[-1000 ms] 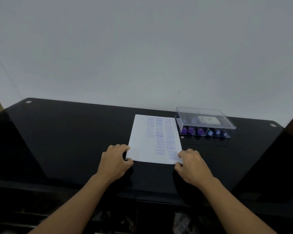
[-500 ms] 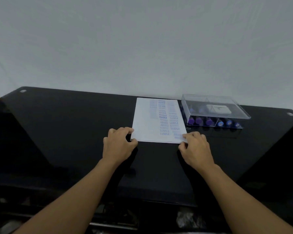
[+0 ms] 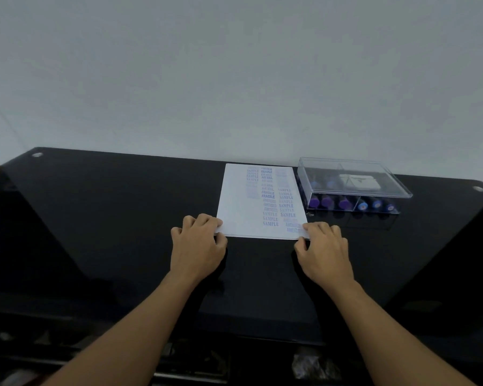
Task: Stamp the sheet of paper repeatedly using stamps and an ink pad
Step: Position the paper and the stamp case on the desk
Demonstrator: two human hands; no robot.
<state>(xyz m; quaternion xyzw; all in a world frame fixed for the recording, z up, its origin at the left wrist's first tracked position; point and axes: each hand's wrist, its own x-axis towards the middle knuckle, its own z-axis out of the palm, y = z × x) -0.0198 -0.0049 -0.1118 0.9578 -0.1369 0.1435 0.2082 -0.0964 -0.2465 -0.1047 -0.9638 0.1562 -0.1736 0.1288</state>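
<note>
1. Sheet [image 3: 251,207] flat on black bench [image 3: 109,218], near its far edge; blue stamp marks (SAMPLE, FRAGILE) in columns on right half.
2. Near-left corner pinched by left hand [image 3: 197,246], fingers curled.
3. Near-right corner pinched by right hand [image 3: 325,252].
4. Clear lidded box [image 3: 351,168] just right of sheet, stamps [image 3: 328,202] inside.

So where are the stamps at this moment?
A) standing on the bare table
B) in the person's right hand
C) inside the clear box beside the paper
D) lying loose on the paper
C: the purple and blue stamps lie in the clear box right of the sheet of paper, while the left hand and right hand hold only its near corners.
</note>
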